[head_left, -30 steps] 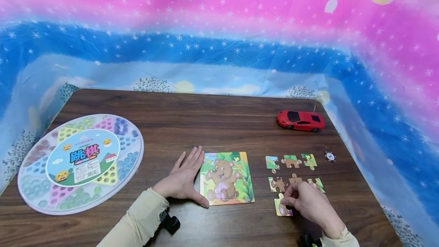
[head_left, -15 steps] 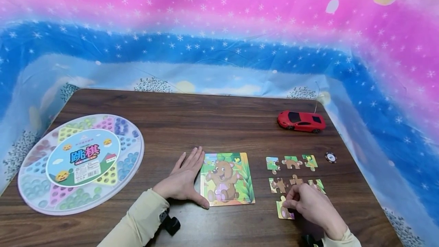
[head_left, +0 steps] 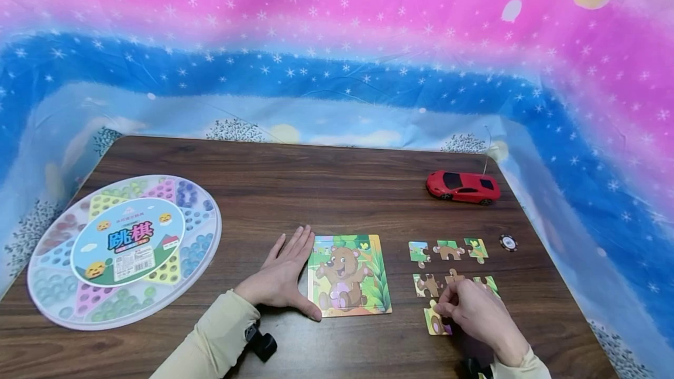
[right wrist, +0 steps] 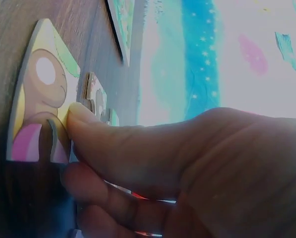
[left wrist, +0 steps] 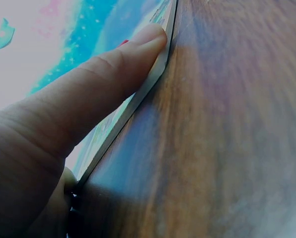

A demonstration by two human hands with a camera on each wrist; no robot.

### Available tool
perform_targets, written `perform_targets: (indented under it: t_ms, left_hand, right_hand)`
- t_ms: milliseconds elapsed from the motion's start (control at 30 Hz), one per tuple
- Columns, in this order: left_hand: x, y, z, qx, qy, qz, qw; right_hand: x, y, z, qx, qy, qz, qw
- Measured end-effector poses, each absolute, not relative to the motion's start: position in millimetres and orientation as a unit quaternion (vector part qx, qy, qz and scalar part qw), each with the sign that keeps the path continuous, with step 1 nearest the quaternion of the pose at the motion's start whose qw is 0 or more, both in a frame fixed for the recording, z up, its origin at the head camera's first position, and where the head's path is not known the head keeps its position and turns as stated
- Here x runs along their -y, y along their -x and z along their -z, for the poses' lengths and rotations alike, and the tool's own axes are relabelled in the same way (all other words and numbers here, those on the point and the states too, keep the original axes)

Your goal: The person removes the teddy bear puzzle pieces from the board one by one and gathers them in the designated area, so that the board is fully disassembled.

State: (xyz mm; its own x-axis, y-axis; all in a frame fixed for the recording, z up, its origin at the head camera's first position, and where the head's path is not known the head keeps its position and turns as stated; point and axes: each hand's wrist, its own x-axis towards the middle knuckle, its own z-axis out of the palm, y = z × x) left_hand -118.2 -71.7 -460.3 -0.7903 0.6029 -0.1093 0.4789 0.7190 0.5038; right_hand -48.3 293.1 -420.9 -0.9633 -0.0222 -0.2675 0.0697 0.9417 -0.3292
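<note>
I am bracing the bear puzzle board (head_left: 348,274) with my flat left hand (head_left: 281,276) while my right hand (head_left: 474,312) is pinching one puzzle piece (head_left: 436,321), with six loose pieces (head_left: 447,249) lying unplaced at lower right of the desk (head_left: 337,186).

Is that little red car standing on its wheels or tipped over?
Upright: the red toy car rests on its wheels on the wooden table, roof upward.

Free lane: bare table (head_left: 337,192) from 10 to 1 o'clock, far half, wide enough for a hand. Narrow strip betw puzzle board (head_left: 348,274) and loose pieces (head_left: 448,249) at 3 o'clock. Obstacles: checkers set (head_left: 124,248) fills 9 o'clock side; toy car (head_left: 463,186) at 2 o'clock nr edge; chip (head_left: 507,242) just beside pieces. Backdrop cloth (head_left: 337,75) walls off far and rt sides.
</note>
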Motion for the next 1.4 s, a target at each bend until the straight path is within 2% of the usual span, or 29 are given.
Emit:
perform_targets:
  t_ms: [333,700,967,1400]
  left_hand:
    - [72.3,118.2,460.7,-0.917,-0.294,-0.231,0.14]
    - [72.2,118.5,460.7,-0.917,-0.291,-0.231,0.147]
    - [72.2,118.6,460.4,-0.917,-0.288,-0.233,0.15]
    - [72.1,117.9,458.9,-0.915,-0.288,-0.239,0.152]
  right_hand:
    - [-286.9,53.5,417.7,-0.978,-0.013,0.177,0.112]
    - [-253.7,69.7,407.0,-0.971,-0.001,0.224,0.087]
    - [-228.8,76.2,409.9,-0.969,0.059,0.234,0.06]
    - [-199.6,82.2,423.8,-0.966,0.16,0.193,0.057]
